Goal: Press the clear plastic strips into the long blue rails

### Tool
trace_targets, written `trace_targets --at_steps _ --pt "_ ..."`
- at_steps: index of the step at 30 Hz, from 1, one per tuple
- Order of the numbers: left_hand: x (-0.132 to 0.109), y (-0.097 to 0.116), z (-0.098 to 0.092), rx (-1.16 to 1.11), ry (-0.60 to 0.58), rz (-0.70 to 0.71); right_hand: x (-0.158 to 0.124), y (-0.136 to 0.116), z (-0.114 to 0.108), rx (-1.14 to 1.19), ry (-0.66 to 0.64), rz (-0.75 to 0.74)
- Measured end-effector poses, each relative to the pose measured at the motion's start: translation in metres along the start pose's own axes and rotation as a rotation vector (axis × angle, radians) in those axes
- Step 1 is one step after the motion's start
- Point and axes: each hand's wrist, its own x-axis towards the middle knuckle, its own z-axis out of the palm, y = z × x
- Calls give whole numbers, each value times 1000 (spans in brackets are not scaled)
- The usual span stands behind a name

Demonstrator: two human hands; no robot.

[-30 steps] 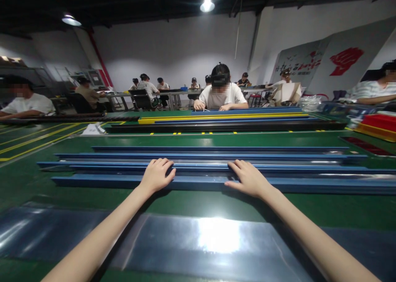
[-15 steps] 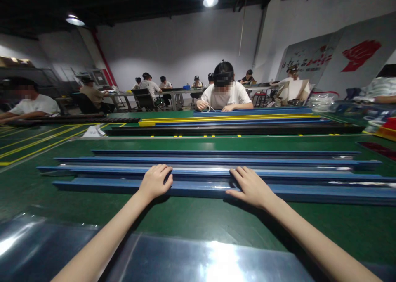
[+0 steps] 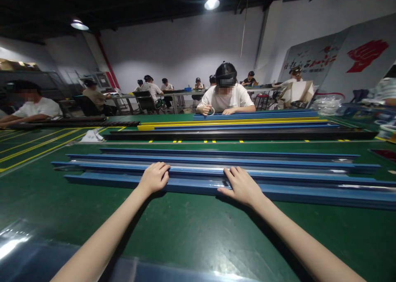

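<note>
Several long blue channel strips lie side by side across the green table (image 3: 185,232). My left hand (image 3: 154,176) is closed over the nearest blue channel strip (image 3: 192,187), left of its middle, with the fingers bent over it and the thumb on the near side. Farther right, my right hand (image 3: 243,186) grips the same strip, its fingers reaching across the top and its thumb at the front. Shiny clear film shows in the strip between my hands. My palms and fingertips are partly hidden.
Beyond the blue strips lie a long black strip (image 3: 247,134) and a yellow strip (image 3: 173,124). Clear plastic sheeting (image 3: 77,255) covers the table's near left. Across the table sits a co-worker (image 3: 227,98) holding a pale ring-shaped roll. White scraps (image 3: 92,136) lie at left.
The blue strips have shifted away from me, closer to the black strip, with both hands on them. More bare green table shows in front, and the view has moved slightly.
</note>
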Motion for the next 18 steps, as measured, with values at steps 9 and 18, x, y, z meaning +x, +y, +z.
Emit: trace_targets --at_steps 9,18 --pt "12 -8 11 15 -54 -36 16 6 2 27 -28 6" --pt "19 1 4 23 -247 -106 16 13 0 94 -59 -26"
